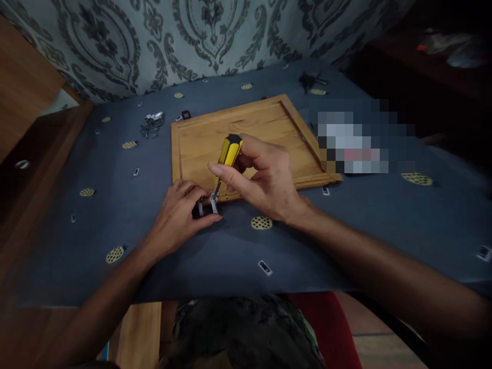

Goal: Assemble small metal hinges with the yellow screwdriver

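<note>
My right hand (265,177) is closed around a screwdriver (229,151) with a yellow and black handle, its shaft pointing down at a small metal hinge (212,203). The hinge sits at the near edge of a wooden cabinet door (249,133) lying flat on a dark blue cloth (154,241). My left hand (180,212) presses on the hinge from the left, fingers curled over it and partly hiding it.
More metal hinge parts (151,123) lie on the cloth at the back left, a dark object (309,80) at the back right. A blurred-out patch (357,143) sits right of the door. Patterned wallpaper (184,36) rises behind; a wooden panel (23,82) stands at the left.
</note>
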### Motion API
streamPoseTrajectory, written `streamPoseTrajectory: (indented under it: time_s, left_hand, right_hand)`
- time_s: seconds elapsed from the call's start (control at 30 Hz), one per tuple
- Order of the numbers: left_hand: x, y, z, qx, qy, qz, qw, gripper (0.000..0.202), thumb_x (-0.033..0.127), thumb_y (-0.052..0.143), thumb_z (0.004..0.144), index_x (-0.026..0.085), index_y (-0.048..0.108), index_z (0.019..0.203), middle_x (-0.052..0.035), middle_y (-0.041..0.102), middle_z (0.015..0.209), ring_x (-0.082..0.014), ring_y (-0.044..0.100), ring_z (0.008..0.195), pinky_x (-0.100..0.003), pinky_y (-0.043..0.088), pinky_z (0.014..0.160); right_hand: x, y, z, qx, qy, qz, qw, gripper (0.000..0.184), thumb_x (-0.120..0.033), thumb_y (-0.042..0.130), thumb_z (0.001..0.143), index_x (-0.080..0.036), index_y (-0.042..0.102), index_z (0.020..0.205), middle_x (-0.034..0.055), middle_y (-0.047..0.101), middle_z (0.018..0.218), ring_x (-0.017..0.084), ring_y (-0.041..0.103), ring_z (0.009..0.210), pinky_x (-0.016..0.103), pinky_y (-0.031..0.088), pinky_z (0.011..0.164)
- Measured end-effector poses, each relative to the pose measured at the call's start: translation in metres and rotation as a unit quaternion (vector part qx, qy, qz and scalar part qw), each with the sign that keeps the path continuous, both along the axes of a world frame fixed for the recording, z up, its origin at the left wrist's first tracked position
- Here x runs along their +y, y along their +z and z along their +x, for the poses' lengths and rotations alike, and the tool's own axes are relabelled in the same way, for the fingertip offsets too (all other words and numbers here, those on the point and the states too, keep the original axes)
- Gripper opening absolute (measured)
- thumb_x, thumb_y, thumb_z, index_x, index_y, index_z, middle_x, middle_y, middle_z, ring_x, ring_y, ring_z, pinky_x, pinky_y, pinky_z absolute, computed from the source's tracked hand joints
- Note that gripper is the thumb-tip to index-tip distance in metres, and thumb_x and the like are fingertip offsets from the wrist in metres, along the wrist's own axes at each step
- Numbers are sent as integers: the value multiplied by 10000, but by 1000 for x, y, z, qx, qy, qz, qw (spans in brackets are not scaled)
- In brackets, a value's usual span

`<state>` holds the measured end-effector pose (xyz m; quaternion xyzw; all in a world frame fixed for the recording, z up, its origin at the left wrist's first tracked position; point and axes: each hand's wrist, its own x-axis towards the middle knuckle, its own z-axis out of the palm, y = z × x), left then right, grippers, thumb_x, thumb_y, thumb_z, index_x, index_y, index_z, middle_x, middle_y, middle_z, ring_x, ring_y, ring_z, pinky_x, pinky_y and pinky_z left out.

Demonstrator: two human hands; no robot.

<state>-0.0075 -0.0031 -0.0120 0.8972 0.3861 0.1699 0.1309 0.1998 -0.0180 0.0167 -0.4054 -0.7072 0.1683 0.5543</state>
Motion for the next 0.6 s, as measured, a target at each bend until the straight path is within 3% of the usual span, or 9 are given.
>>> streamPoseTrajectory:
  time_s: [0.27,0.6]
  left_hand:
    - [0,-3,-1,-8,5,0,1000,335,444,827,830,219,692,1039,-46,678,1073,-276,575,1068,-432,474,949]
    - [-1,0,1,15,13,-9,1000,305,455,797,854,226,685,1021,-54,683,1107,-284,585,1096,-449,490,964]
  right_hand:
    - [-1,-2,-1,7,21,-40,999,419,-524,672,940,-238,469,712,-46,473,674,115,449,608,283,415,577]
    - [1,1,1,46,88,-110,989,366,-513,727,898,-226,538,772,-41,516,722,111,506,614,269,442,562]
